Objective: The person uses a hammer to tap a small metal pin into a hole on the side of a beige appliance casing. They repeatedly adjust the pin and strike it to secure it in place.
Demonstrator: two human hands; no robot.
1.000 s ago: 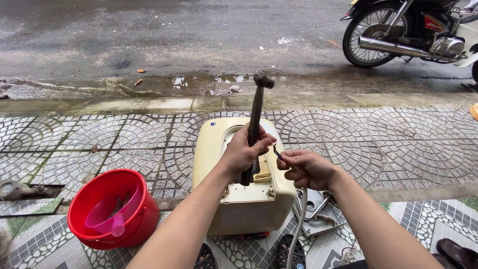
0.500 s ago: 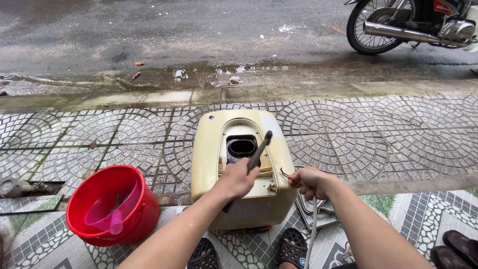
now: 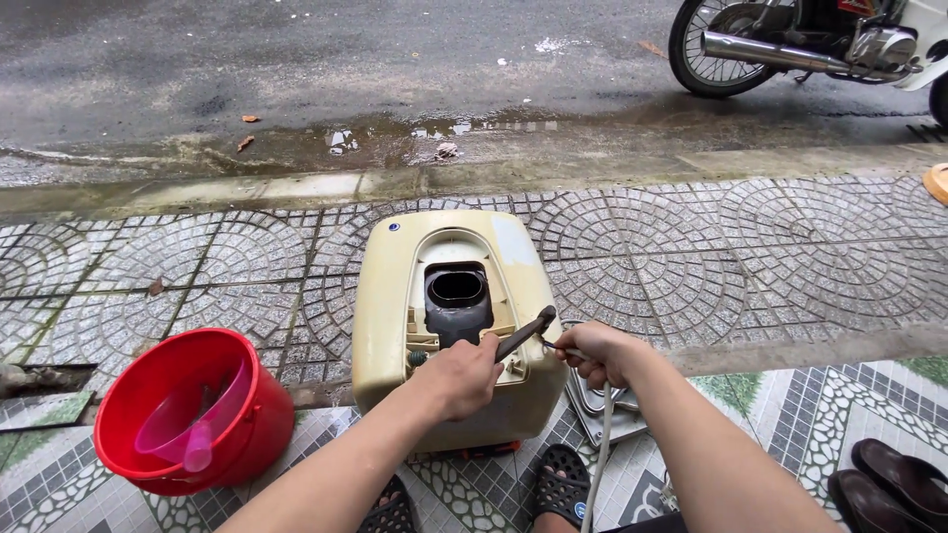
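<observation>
Outdoors, on patterned paving tiles [image 3: 750, 257] beside a wet road [image 3: 296, 69], left hand [image 3: 459, 375] clamps a dark tool handle [image 3: 523, 334] angled up-right over a cream housing [image 3: 390, 306]; right hand [image 3: 592, 353] pinches its tip.

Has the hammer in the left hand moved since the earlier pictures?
Yes. The hammer has swung down from upright to lie low against the cream housing, gripped in the left hand.

Dark hammer [image 3: 525, 333] | tilted low, head at right, over the casing's near edge || cream plastic casing [image 3: 395, 316] | lying flat on the paving, dark opening up
</observation>
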